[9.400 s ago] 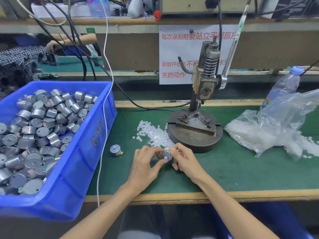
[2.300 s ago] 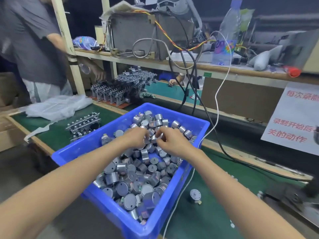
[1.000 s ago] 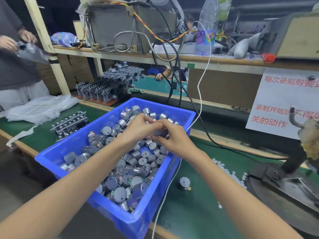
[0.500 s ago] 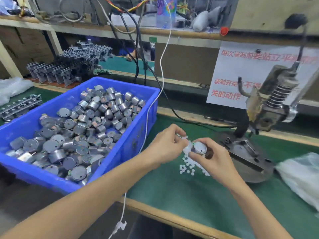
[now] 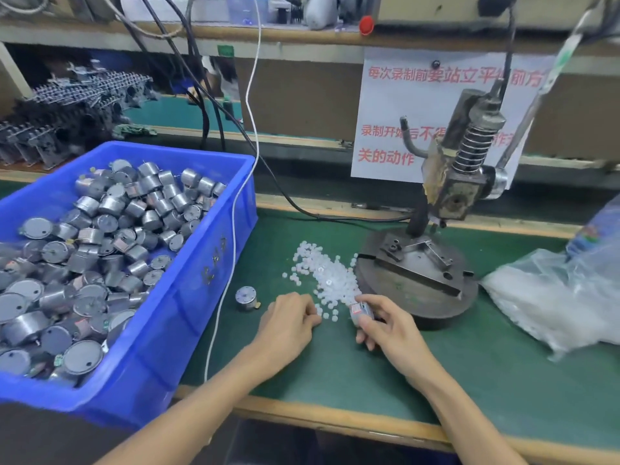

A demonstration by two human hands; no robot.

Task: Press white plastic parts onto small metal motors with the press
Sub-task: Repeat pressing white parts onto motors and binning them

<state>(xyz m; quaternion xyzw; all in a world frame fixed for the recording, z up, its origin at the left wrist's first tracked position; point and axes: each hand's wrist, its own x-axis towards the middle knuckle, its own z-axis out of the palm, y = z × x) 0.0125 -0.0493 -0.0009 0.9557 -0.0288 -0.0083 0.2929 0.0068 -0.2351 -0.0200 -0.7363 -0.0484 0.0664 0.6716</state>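
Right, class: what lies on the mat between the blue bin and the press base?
Head view: a white cable, one loose motor, then the pile of white plastic parts, the left hand at its near edge.

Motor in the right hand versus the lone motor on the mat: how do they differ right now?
The held motor is gripped by the right hand, tilted, beside the press base; the lone motor stands untouched on the green mat, flat face up, near the blue bin. Both are small silver cylinders.
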